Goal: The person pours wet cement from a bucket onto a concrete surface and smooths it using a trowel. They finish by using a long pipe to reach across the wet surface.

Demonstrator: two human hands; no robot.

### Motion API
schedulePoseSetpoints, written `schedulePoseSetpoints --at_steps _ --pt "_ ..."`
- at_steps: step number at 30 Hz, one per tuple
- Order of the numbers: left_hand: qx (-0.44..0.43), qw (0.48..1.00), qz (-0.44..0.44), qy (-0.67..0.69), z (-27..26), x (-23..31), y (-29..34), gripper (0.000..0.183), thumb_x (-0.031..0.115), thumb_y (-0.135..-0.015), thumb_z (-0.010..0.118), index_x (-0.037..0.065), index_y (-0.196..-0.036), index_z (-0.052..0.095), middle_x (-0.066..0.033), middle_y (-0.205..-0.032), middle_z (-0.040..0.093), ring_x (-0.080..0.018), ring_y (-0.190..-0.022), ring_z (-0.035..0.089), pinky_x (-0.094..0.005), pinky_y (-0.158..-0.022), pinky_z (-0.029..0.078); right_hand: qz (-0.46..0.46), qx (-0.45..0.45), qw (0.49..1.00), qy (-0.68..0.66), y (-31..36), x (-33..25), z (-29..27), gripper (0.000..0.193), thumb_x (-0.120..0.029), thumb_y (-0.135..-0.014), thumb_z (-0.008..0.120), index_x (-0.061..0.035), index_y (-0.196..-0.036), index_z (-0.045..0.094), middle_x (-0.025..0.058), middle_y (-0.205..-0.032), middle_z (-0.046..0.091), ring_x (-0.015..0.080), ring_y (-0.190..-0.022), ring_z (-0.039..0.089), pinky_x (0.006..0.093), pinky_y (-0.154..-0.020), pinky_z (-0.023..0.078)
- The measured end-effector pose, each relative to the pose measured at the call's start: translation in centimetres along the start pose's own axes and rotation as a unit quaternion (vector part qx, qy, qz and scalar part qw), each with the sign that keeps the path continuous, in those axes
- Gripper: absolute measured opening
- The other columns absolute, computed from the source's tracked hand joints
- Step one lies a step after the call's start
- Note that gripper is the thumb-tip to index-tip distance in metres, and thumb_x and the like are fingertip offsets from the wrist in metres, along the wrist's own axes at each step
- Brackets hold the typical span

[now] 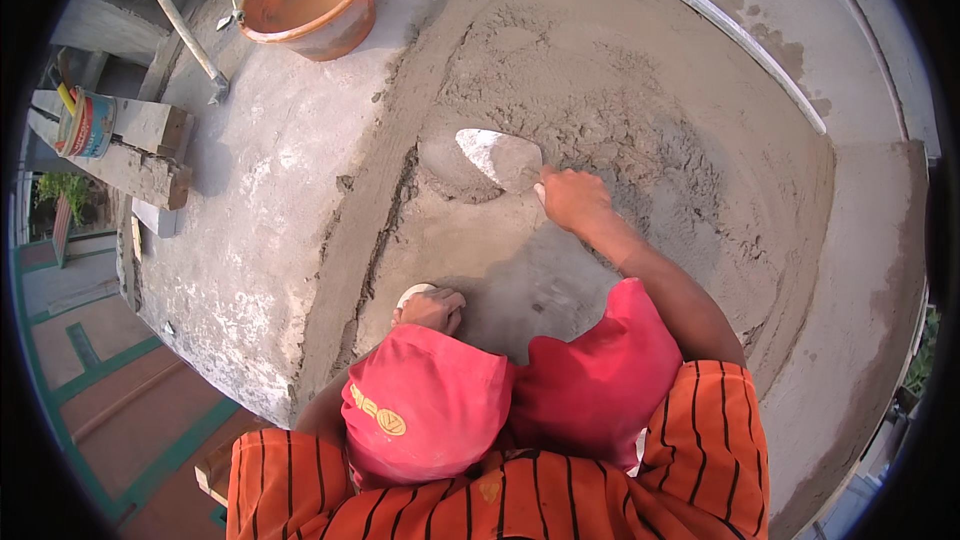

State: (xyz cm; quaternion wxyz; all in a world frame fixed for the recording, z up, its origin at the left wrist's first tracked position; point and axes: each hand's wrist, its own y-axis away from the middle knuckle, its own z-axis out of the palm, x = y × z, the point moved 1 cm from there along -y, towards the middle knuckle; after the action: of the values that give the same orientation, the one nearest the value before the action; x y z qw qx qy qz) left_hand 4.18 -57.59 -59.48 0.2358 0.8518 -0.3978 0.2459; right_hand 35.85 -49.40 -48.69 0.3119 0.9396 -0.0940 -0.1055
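Observation:
My right hand (577,200) is closed round the handle of a trowel (502,159). Its rounded metal blade points left and lies on the wet mortar (620,100), with a small heap of mortar (455,165) at its left edge. Closer to my body, my left hand (432,310) rests low over the smooth grey surface, fingers curled. A pale, rounded object (415,293) shows past its fingers; most of it is hidden under the hand, so its kind cannot be told. Red cloth covers part of my left forearm from view.
An orange bucket (330,25) stands at the far left, near a pole (180,20). Further left, a paint can (87,125) sits on wooden beams (150,155). A raised mortar strip (370,180) borders the wet area; a long pale straightedge (720,25) lies at the far right.

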Motion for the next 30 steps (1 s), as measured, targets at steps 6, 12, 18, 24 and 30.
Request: schedulePoseSetpoints --at_steps 6,12,18,24,30 --pt "-0.006 0.999 0.044 0.008 0.4 -0.1 -1.0 0.012 0.012 -0.076 0.06 0.012 -0.088 0.063 -0.0071 -0.084 0.067 -0.0298 -0.077 0.065 -0.0414 -0.066 0.053 0.194 0.143 0.97 -0.023 3.2 14.8 0.4 0.036 -0.034 -0.098 0.049 -0.0033 -0.114 0.057 0.0241 -0.1 0.068 0.0403 -0.094 0.067 0.0514 -0.082 0.052" --pt "-0.013 0.999 0.037 0.013 0.3 -0.4 -0.7 0.012 0.013 -0.077 0.06 0.012 -0.088 0.063 -0.0073 -0.084 0.066 -0.0296 -0.078 0.065 -0.0412 -0.067 0.053 0.153 -0.003 0.948 -0.28 2.0 14.8 -2.2 0.036 -0.036 -0.098 0.049 -0.0026 -0.11 0.056 0.0264 -0.093 0.067 0.0434 -0.089 0.067 0.0514 -0.079 0.052" --pt "-0.022 0.999 0.034 -0.001 0.6 -0.3 -0.9 0.011 0.016 -0.078 0.06 0.013 -0.089 0.063 -0.0067 -0.083 0.066 -0.0294 -0.075 0.065 -0.0407 -0.066 0.053 0.088 0.104 0.99 0.018 1.9 11.5 0.5 0.036 -0.036 -0.099 0.048 -0.006 -0.119 0.049 0.0223 -0.1 0.068 0.0409 -0.093 0.067 0.049 -0.083 0.053" --pt "-0.066 0.998 0.021 0.007 0.2 -0.4 -0.5 0.013 0.019 -0.08 0.057 0.014 -0.091 0.063 -0.0068 -0.088 0.067 -0.0295 -0.082 0.066 -0.0427 -0.07 0.054 0.151 0.193 0.969 -0.023 -6.6 17.2 0.0 0.034 -0.037 -0.098 0.049 -0.0059 -0.11 0.055 0.0208 -0.102 0.068 0.0388 -0.097 0.066 0.05 -0.082 0.052" --pt "-0.044 0.999 -0.002 -0.019 -0.3 0.5 -1.0 0.011 0.017 -0.077 0.06 0.014 -0.088 0.063 -0.0069 -0.084 0.067 -0.0282 -0.078 0.066 -0.0414 -0.066 0.054 0.176 0.043 0.84 -0.511 -12.9 16.4 -4.5 0.033 -0.036 -0.096 0.051 -0.0025 -0.093 0.054 0.0111 -0.078 0.059 0.0218 -0.061 0.06 0.0399 -0.055 0.05"
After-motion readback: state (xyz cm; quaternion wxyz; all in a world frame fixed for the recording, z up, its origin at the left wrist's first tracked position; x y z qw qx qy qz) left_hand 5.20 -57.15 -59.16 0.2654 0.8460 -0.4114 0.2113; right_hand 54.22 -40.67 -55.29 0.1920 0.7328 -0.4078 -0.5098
